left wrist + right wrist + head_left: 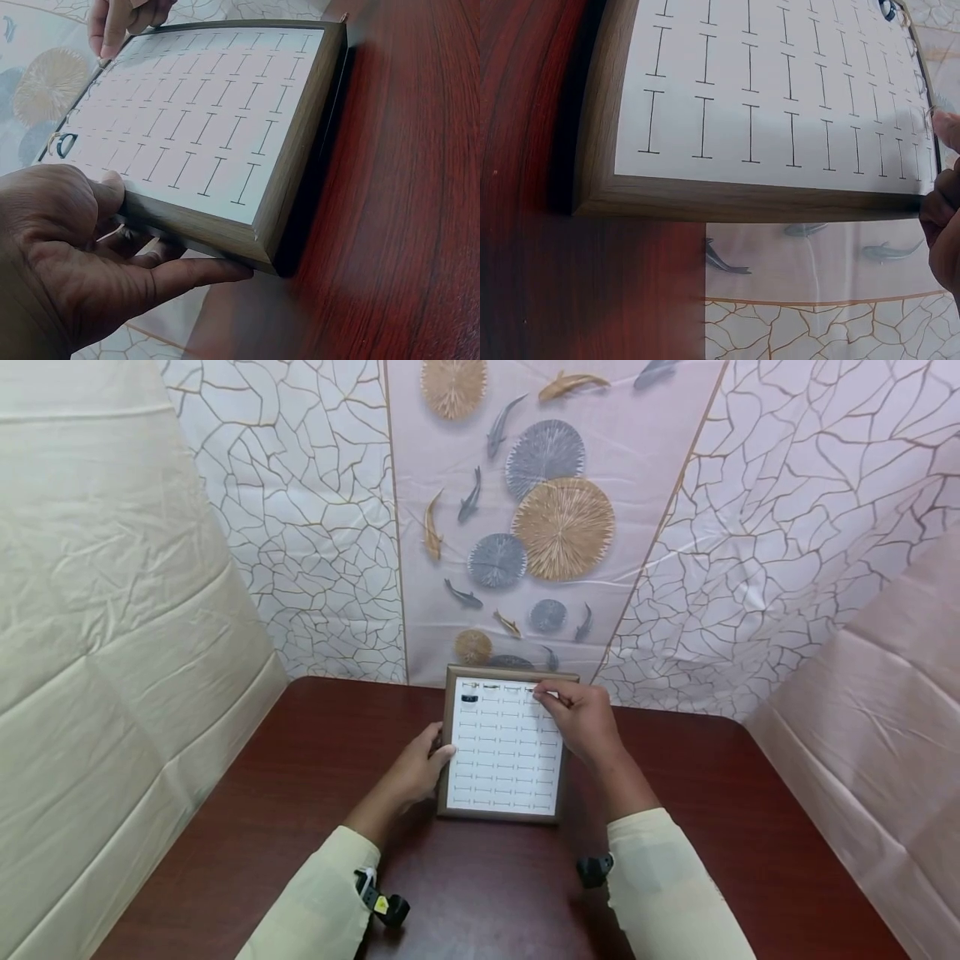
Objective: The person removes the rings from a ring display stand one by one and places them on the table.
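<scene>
A wood-framed ring display board (504, 756), white with rows of short slits, stands tilted up on the table. My left hand (420, 764) grips its left edge; in the left wrist view the thumb (111, 191) lies at the front edge and other fingers go beneath the frame. My right hand (585, 714) is at the board's top right, thumb and index finger pinching a small thin ring (933, 112), mostly hidden by the fingertips. Several thin rings sit along the top row, among them a gold ring (491, 687). Below the first is a wide dark ring (469, 698).
The dark red wooden table (300, 827) reaches back to a patterned curtain (322, 527) with fish and round motifs. Pale cloth walls (97, 652) stand at both sides. A small black camera is strapped on each sleeve.
</scene>
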The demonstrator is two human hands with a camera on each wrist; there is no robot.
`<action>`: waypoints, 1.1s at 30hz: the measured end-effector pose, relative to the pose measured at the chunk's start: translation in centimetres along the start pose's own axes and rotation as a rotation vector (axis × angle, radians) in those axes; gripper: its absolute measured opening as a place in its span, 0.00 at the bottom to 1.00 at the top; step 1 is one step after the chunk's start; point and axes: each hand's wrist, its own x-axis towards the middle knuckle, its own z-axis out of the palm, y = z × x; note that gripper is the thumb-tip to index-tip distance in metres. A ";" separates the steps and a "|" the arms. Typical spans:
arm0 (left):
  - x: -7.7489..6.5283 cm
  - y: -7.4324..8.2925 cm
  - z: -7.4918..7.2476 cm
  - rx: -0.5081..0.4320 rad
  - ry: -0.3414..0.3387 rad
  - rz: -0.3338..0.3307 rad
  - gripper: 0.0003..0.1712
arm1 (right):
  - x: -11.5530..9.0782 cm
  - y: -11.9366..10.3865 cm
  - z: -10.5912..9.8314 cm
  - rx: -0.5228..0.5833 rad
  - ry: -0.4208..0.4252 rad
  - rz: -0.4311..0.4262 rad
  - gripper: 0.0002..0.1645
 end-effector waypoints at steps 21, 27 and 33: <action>0.0 0.3 0.0 -0.018 -0.006 -0.025 0.35 | -1.5 3.8 -4.2 0.023 0.032 -0.056 0.04; -0.1 0.3 0.1 -0.021 -0.003 -0.021 0.35 | -2.1 5.5 -5.3 -0.014 0.039 -0.032 0.04; -0.1 0.1 0.1 -0.018 -0.007 -0.012 0.35 | -2.9 7.8 -6.6 -0.105 0.012 -0.004 0.04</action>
